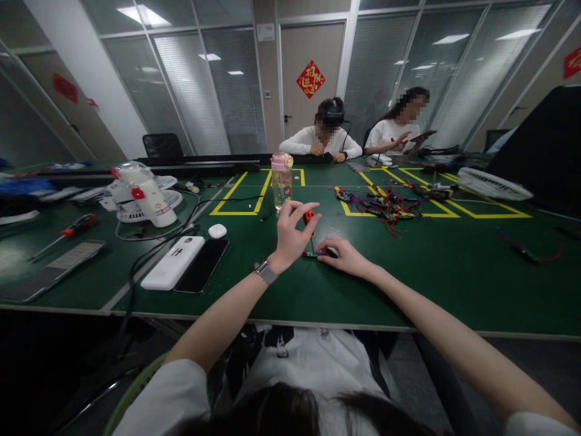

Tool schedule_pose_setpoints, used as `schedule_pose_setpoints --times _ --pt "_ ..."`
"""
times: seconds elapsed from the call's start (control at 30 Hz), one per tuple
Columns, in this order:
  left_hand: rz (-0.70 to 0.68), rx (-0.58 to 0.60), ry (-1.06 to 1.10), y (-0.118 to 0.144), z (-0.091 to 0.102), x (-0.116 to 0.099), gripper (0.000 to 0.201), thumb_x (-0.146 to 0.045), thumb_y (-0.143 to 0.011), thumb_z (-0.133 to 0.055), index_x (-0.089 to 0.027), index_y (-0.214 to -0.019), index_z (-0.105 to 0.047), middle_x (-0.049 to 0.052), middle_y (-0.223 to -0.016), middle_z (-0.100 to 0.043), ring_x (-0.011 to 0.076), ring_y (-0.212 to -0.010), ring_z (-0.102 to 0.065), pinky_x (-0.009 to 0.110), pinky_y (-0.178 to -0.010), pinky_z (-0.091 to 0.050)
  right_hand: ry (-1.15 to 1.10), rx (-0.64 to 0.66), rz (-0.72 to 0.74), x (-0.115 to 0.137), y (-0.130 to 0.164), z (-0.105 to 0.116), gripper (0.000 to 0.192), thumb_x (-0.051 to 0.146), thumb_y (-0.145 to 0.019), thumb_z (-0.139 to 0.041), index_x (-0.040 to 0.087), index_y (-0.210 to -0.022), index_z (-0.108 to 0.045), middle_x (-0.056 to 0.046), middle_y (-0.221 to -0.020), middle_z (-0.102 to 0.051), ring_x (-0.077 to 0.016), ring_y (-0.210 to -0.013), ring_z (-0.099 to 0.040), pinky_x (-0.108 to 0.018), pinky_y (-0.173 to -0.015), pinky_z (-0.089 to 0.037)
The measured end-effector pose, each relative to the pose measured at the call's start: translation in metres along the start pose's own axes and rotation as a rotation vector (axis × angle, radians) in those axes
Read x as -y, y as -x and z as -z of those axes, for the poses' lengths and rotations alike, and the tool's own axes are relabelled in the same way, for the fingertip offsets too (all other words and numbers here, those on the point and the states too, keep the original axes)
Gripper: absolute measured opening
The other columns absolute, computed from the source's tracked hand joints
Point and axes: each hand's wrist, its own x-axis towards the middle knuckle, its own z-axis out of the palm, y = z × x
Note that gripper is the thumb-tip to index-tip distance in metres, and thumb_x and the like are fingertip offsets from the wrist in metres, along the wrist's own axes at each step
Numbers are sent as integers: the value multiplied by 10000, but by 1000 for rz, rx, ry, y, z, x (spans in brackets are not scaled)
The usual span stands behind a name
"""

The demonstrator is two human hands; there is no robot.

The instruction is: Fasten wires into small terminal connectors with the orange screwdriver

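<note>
My left hand (293, 230) is raised over the green table (408, 272), its fingertips pinched on the red handle of a small screwdriver (309, 219) that stands upright. The screwdriver's tip points down at a small circuit board (312, 254) lying on the table. My right hand (345, 255) rests flat on the table and presses on the board's right end with its fingers. A watch sits on my left wrist.
A clear water bottle (282, 180) with a pink lid stands behind my hands. A white power bank (173, 261), black phone (203, 264) and white earbud case (217, 231) lie left. A tangle of coloured wires (384, 203) lies back right. Two people sit across the table.
</note>
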Motion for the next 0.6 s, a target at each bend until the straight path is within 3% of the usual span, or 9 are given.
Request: schedule_pose_setpoints --times 0.1,0.23,0.4,0.6 --pt "16 28 -9 1 1 0 257 -366 -1027 -522 -214 -1156 -684 34 -941 -549 157 -865 -570 300 -797 -514 -2 -8 -3 0 0 0 85 175 -821 -719 201 -898 -746 -63 -866 -726 -229 -863 -650 -383 -848 -492" --pt "39 77 55 1 2 -2 357 -266 -1072 -358 -212 -1327 -602 78 -1092 -623 180 -1023 -608 335 -908 -516 -2 -8 -5 -1 0 0 84 177 -820 -721 203 -895 -747 -59 -858 -723 -226 -854 -648 -377 -836 -491" --pt "55 60 90 0 1 -3 316 -269 -1051 -448 -201 -1323 -595 91 -1142 -676 195 -1071 -632 365 -955 -514 7 1 -2 -1 0 0 83 183 -829 -714 200 -904 -745 -61 -865 -718 -227 -864 -647 -379 -837 -492" --pt "15 31 17 -1 0 0 214 -335 -983 -612 -226 -1151 -686 32 -945 -605 166 -865 -591 322 -815 -516 -2 2 6 -1 0 1 79 184 -837 -707 200 -907 -741 -62 -873 -719 -224 -868 -639 -385 -844 -491"
